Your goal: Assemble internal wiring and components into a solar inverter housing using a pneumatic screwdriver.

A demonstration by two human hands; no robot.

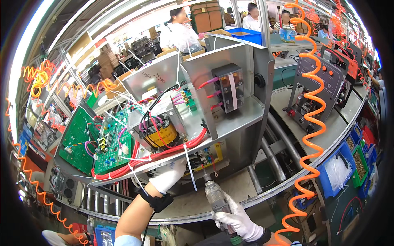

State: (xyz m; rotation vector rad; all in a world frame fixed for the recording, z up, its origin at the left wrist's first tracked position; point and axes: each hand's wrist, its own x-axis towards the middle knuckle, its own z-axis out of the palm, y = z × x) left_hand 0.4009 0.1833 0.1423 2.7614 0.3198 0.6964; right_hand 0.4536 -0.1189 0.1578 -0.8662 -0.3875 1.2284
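A large sheet-metal electrical chassis (236,135) stands tilted in front of me, with its wiring exposed. My left hand (169,177), in a white glove with a black wrist strap, reaches under the chassis's lower edge; its fingertips are hidden there. My gloved right hand (239,221) is wrapped round a grey power screwdriver (216,197), its bit pointing up at the lower opening. Above my left hand runs a bundle of red wires (164,155) bound with white cable ties. Over it sits a yellow-wrapped transformer (162,135), beside green circuit boards (113,143).
An orange coiled air hose (314,135) hangs at right. Metal rollers (273,160) run beneath the chassis. Blue bins (337,169) with cable ties and a green bin (360,166) of small hardware stand at far right. Another machine (322,80) sits farther along; people work behind.
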